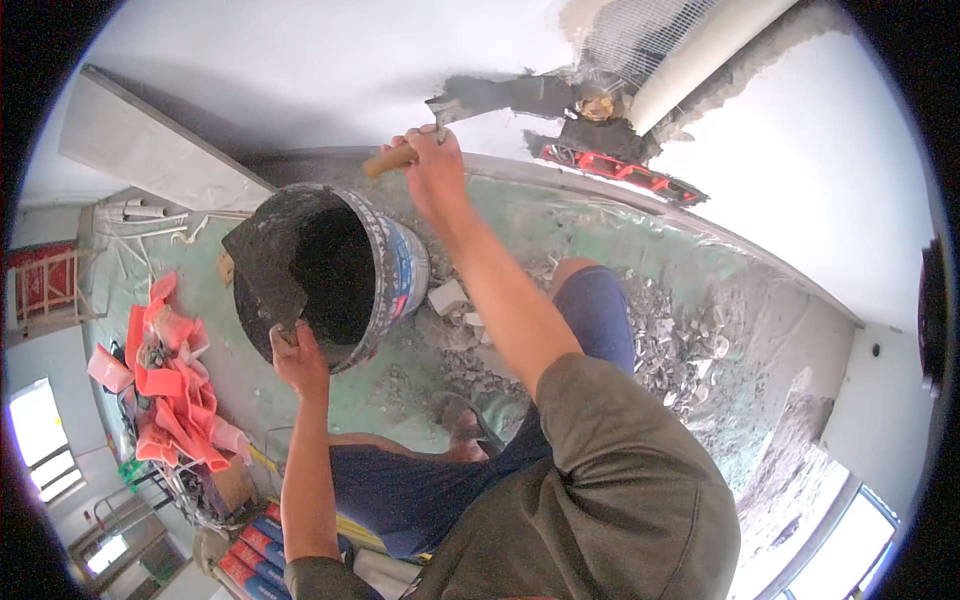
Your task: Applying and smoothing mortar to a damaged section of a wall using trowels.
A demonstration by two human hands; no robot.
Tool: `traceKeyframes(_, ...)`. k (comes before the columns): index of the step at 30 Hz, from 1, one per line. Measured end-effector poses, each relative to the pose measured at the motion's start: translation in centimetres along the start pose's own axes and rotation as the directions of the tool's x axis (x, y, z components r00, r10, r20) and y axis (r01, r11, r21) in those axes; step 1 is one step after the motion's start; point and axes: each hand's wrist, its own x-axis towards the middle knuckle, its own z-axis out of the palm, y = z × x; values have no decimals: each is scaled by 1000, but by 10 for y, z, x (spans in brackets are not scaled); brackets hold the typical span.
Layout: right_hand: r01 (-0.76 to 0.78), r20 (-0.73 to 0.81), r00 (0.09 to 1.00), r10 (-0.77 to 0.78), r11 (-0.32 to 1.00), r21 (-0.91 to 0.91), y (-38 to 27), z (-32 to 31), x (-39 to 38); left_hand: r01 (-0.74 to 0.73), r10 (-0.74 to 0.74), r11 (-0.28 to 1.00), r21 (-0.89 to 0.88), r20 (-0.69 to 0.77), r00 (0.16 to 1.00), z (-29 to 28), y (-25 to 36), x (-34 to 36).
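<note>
My right hand (436, 170) is closed round a trowel with a wooden handle (390, 160). Its metal blade (447, 108) is at the white wall, by a strip of wet dark mortar (525, 97). My left hand (301, 362) grips the lower end of a flat, mortar-coated plate (268, 272), whose handle is hidden. This plate slants over the mouth of a large bucket (402, 255) with dark mortar inside. Where the strip ends, a pale pipe (690, 62) meets the wall beside grey mesh (640, 40).
A red spirit level (620, 172) rests along the wall below the pipe. Broken rubble (680, 345) covers part of the green floor sheet near my legs. Crumpled orange-pink material (175, 385) lies at left, and a grey panel (160, 145) leans behind the bucket.
</note>
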Motion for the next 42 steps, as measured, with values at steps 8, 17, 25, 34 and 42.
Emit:
traceKeyframes(8,-40,-10,999,40,999,24,16,3,8,-23,23,999,35,-12,1000,0,-6,1)
traceKeyframes(17,-119,-84,992,99,951,-287,33,-11,1,52,-52,993,110,-6,999,-2,6,0)
traceKeyframes(25,67,-75,986,-148,765,-641,22,-87,-12,-62,62,995,72,-3,998,-1,29,-3)
traceKeyframes(34,-35,-172,983,-69,842,-538,11,-123,-34,-48,48,994,100,8,999,-2,6,-1)
traceKeyframes(42,91,-7,923,-386,237,-967,11,-178,-24,-45,41,997,67,55,998,-4,8,-1)
